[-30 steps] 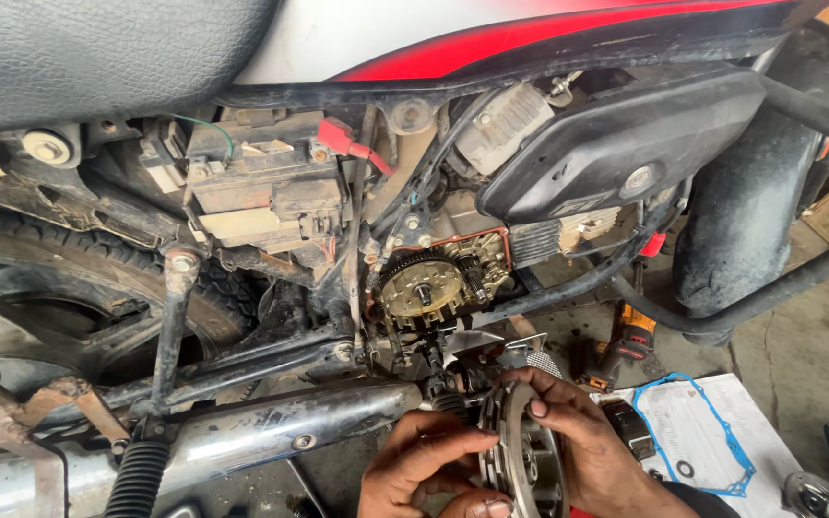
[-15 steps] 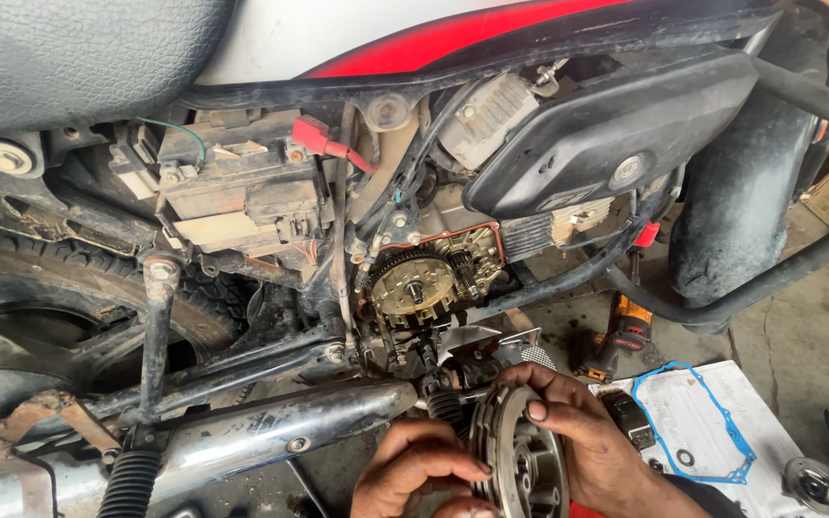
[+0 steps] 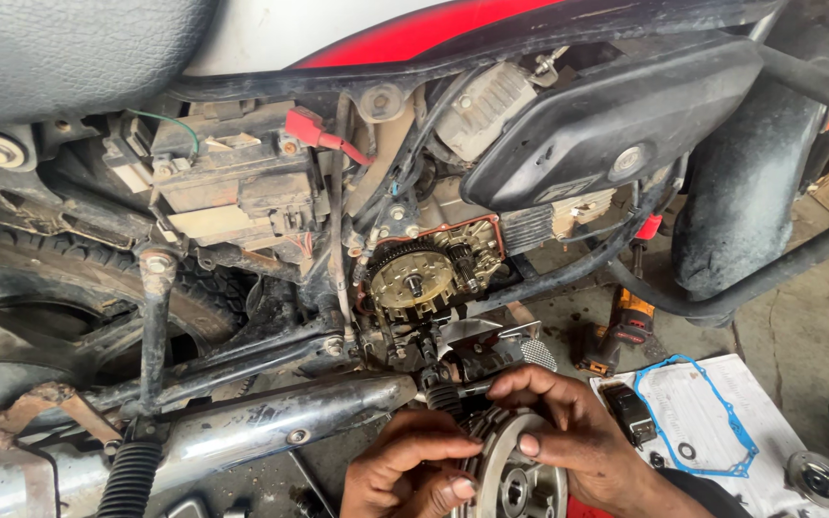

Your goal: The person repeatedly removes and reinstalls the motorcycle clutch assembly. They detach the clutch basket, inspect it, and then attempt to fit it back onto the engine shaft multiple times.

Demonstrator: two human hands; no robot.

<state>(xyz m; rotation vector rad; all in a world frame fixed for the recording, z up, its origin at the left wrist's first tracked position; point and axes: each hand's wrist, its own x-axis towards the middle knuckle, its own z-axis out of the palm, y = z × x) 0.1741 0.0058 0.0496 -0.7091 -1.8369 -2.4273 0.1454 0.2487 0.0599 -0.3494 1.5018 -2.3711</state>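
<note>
Both hands, left hand (image 3: 405, 470) and right hand (image 3: 568, 432), grip the clutch drum (image 3: 515, 475) at six o'clock; we keep it square to the open gears (image 3: 414, 278).

I see grey concrete floor (image 3: 798, 326) w/ white paper sheet (image 3: 722, 422) on it — blue gasket (image 3: 736, 436) on top, orange tool (image 3: 616, 331) just beside.

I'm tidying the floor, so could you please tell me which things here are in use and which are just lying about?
In use: left hand, right hand, clutch drum, open engine gears.
Lying about: blue gasket, paper sheet, orange tool, round part.
</note>
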